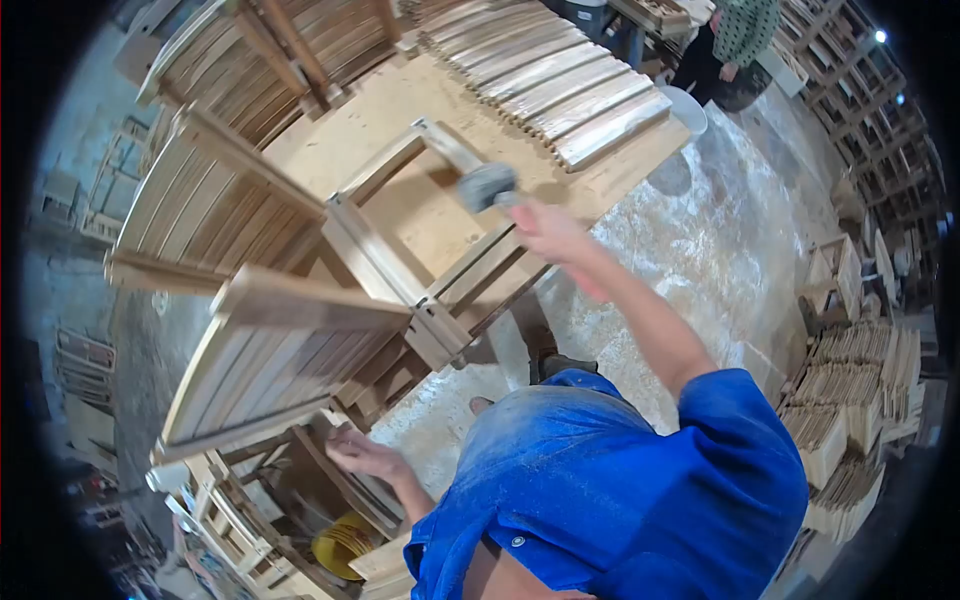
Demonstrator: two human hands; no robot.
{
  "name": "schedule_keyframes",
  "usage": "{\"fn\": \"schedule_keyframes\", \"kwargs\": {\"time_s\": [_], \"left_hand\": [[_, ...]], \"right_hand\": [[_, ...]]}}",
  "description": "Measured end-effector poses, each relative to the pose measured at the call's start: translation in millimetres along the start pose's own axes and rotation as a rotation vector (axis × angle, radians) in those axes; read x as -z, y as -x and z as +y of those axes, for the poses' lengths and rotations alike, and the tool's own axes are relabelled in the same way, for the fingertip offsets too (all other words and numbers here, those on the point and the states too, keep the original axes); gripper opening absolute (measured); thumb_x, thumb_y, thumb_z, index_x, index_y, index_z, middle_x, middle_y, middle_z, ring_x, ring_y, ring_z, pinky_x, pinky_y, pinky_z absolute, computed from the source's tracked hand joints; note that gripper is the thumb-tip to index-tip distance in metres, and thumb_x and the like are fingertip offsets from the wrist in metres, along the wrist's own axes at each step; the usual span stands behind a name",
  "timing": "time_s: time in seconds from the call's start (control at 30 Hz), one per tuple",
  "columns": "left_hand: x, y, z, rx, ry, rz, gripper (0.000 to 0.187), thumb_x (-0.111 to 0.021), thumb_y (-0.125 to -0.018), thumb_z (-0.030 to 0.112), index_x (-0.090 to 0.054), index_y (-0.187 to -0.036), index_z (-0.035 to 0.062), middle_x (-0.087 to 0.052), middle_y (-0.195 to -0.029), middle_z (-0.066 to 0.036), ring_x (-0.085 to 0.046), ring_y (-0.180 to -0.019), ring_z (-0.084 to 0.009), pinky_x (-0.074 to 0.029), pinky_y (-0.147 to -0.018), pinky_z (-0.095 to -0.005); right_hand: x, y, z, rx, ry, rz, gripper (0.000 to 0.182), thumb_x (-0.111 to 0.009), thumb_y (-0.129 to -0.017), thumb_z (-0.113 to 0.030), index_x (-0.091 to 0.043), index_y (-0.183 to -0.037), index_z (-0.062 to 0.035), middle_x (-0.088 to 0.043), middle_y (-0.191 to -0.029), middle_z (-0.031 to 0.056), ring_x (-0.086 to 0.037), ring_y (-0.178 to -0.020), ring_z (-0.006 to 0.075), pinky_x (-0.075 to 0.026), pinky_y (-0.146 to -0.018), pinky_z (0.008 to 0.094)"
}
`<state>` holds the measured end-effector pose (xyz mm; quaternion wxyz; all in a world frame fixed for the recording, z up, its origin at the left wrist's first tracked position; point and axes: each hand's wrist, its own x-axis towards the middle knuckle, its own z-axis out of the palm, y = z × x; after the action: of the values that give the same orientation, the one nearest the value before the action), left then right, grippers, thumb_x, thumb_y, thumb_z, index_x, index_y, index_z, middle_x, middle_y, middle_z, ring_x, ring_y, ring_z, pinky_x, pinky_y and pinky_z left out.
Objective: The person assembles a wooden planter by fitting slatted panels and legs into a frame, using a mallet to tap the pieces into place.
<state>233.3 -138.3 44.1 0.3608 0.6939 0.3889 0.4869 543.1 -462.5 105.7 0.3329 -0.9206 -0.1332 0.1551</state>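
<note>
Unreadably blurred, a mallet (487,187) occupies the right grip (543,230).

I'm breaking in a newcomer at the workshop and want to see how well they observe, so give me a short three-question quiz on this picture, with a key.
1. Multiple choice: Which hand holds the mallet?
A) the left
B) the right
C) both together

2. True or false: The pale wooden slats lie side by side on the tabletop.

3. Fill in the blank: The bucket at the lower left of the picture is ____ in colour.

Key:
1. B, the right hand
2. True
3. yellow
</note>
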Motion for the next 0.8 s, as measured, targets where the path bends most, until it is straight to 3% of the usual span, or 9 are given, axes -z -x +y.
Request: {"fn": "schedule_keyframes", "kwargs": {"time_s": [0.03, 0.1, 0.23, 0.47, 0.57, 0.63, 0.67, 0.77, 0.8], "left_hand": [[-17.1, 17.2, 15.1, 0.024, 0.065, -0.156, 0.036, -0.070, -0.086, 0.017, -0.054, -0.113, -0.0001, -0.058, -0.101, -0.009, -0.056, -0.092, -0.0222, -0.044, -0.089, -0.0361], [-49.8, 44.0, 47.9, 0.048, 0.121, -0.323, 0.039, -0.073, -0.083, 0.017, -0.054, -0.113, 0.0005, -0.058, -0.102, -0.009, -0.056, -0.093, -0.0228, -0.044, -0.089, -0.0368], [-84.3, 59.1, 103.8, -0.181, 0.021, -0.551, 0.051, -0.079, -0.070, 0.010, -0.054, -0.115, 0.0006, -0.058, -0.105, -0.011, -0.055, -0.096, -0.0233, -0.044, -0.091, -0.0373], [-100.4, 72.2, 111.4, 0.170, 0.120, -0.623, 0.042, -0.076, -0.073, 0.010, -0.057, -0.109, -0.0008, -0.061, -0.096, -0.008, -0.058, -0.092, -0.0208, -0.045, -0.089, -0.0342], [-159.8, 75.9, 158.7, 0.001, 0.086, -0.852, 0.036, -0.075, -0.076, 0.013, -0.059, -0.106, -0.0008, -0.062, -0.091, -0.008, -0.059, -0.088, -0.0203, -0.046, -0.087, -0.0330], [-203.5, 82.3, 188.1, -0.222, 0.047, -1.024, 0.029, -0.072, -0.082, 0.015, -0.061, -0.103, -0.0019, -0.063, -0.091, -0.009, -0.060, -0.088, -0.0187, -0.046, -0.086, -0.0317], [-225.3, 88.5, 199.6, -0.358, 0.140, -1.093, 0.027, -0.070, -0.086, 0.017, -0.062, -0.102, -0.0030, -0.063, -0.093, -0.009, -0.060, -0.089, -0.0172, -0.046, -0.086, -0.0306], [-289.3, 117.4, 238.3, -0.173, 0.239, -1.370, 0.034, -0.067, -0.089, 0.024, -0.062, -0.107, -0.0050, -0.065, -0.097, -0.014, -0.062, -0.092, -0.0214, -0.047, -0.086, -0.0330], [-312.5, 131.7, 237.7, -0.112, 0.242, -1.436, 0.037, -0.065, -0.090, 0.028, -0.063, -0.108, -0.0049, -0.067, -0.099, -0.016, -0.064, -0.093, -0.0239, -0.048, -0.085, -0.0347]], "right_hand": [[-30.2, -17.4, 1.7, 0.096, -0.249, 0.130, 0.035, -0.055, -0.089, -0.021, -0.054, -0.119, -0.0021, -0.066, -0.102, 0.0236, -0.064, -0.098, 0.0411, -0.051, -0.082, 0.0485], [-64.4, -54.6, -3.0, -0.058, -0.076, -0.031, 0.033, -0.054, -0.089, -0.022, -0.055, -0.114, -0.0021, -0.066, -0.100, 0.0225, -0.064, -0.096, 0.0408, -0.051, -0.080, 0.0488], [-79.0, -78.2, 15.8, 0.006, -0.016, 0.002, 0.046, -0.060, -0.088, -0.040, -0.058, -0.110, 0.0012, -0.066, -0.094, 0.0260, -0.064, -0.089, 0.0433, -0.050, -0.081, 0.0504], [17.8, -130.8, 183.6, -0.547, -0.104, 0.854, 0.078, -0.066, -0.076, -0.065, -0.062, -0.109, 0.0063, -0.068, -0.104, 0.0257, -0.065, -0.104, 0.0371, -0.050, -0.090, 0.0492], [32.7, -146.0, 192.0, -0.747, -0.071, 0.679, 0.079, -0.069, -0.074, -0.060, -0.063, -0.107, 0.0116, -0.069, -0.102, 0.0264, -0.069, -0.097, 0.0332, -0.056, -0.081, 0.0460], [50.5, -139.0, 190.7, -0.725, -0.603, 0.389, 0.076, -0.074, -0.071, -0.052, -0.060, -0.108, 0.0120, -0.068, -0.089, 0.0235, -0.071, -0.078, 0.0304, -0.058, -0.064, 0.0416], [54.5, -131.9, 186.4, -0.766, -0.686, 0.449, 0.052, -0.071, -0.074, -0.037, -0.064, -0.100, 0.0076, -0.066, -0.078, 0.0181, -0.067, -0.058, 0.0243, -0.055, -0.048, 0.0366], [26.8, -89.8, 201.7, -0.417, -1.214, 0.690, 0.032, -0.066, -0.076, -0.024, -0.063, -0.092, 0.0037, -0.063, -0.073, 0.0117, -0.061, -0.051, 0.0205, -0.054, -0.045, 0.0360], [28.1, -64.6, 195.7, -0.479, -1.241, 0.593, 0.025, -0.065, -0.079, -0.021, -0.062, -0.092, 0.0012, -0.060, -0.071, 0.0083, -0.061, -0.053, 0.0191, -0.052, -0.044, 0.0357]]}}
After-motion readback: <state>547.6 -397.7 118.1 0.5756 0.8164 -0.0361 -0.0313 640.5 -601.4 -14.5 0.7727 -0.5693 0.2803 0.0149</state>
